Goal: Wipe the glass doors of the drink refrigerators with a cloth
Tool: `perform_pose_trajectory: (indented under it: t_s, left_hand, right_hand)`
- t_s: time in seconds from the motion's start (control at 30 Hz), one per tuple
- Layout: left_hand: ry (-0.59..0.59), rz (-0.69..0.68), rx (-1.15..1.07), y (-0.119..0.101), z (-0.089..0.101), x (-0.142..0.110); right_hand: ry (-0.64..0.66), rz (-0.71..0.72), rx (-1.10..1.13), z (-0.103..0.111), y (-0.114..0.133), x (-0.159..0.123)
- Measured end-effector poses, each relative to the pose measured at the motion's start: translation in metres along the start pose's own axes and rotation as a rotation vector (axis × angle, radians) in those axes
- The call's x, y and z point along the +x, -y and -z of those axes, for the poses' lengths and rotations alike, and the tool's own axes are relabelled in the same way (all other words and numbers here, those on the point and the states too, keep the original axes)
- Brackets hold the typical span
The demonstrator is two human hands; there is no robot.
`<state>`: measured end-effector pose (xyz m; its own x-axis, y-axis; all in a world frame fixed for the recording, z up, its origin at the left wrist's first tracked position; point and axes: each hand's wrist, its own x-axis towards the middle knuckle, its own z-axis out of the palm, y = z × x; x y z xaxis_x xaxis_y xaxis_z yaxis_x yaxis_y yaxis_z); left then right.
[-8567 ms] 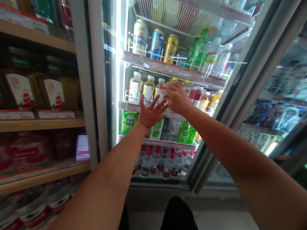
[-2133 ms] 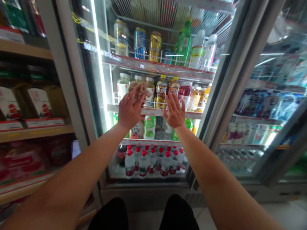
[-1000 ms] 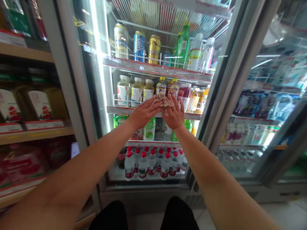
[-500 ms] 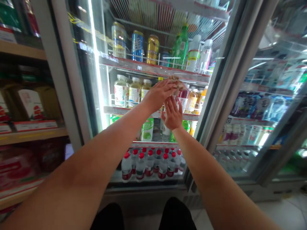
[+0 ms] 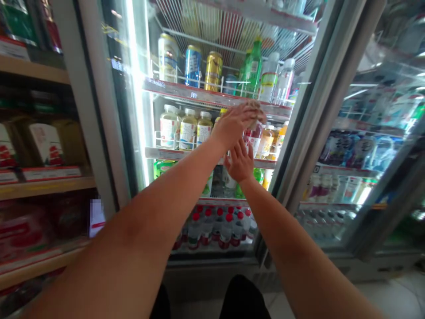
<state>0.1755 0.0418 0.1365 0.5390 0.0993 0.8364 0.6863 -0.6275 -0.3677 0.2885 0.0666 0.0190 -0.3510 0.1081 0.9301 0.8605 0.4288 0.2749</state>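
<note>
A glass fridge door stands in front of me, with drinks behind it. My left hand presses a crumpled, light brownish cloth on the glass, about level with the middle shelf. Part of the cloth is hidden under the fingers. Just below, my right hand rests with its fingers spread and the palm toward the glass; it holds nothing. Bottles of dark red drink show behind the glass near both hands.
Cans and green bottles stand on the upper shelf. Red-capped water bottles fill the bottom. A metal door frame runs down the right side. Wooden shelves with goods are on the left.
My left hand has moved to the right with the cloth, its forearm now covering more of the lower bottles. My right hand has stayed almost in place. The view has shifted slightly.
</note>
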Motion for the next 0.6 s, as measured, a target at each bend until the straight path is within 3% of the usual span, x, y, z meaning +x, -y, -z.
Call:
perform_pose_trajectory:
  t_s: [0.1,0.23,0.33,0.47,0.6]
  left_hand:
    - [-0.008,0.06,0.06,0.01,0.017,-0.015]
    - [0.109,0.02,0.111,0.015,0.037,-0.042]
    - [0.053,0.098,0.183,0.028,0.047,-0.047]
    - [-0.074,0.207,0.281,0.027,0.041,-0.063]
    - [0.051,0.064,0.253,0.008,0.037,-0.102]
  right_hand:
    - [-0.016,-0.003,-0.013,0.007,0.005,0.002]
    - [0.049,-0.026,-0.01,0.012,0.006,0.003]
    - [0.049,-0.014,-0.004,0.014,0.006,0.003]
    - [0.023,-0.002,-0.004,0.013,0.006,0.003]
    - [0.022,-0.004,0.005,0.012,0.006,0.003]
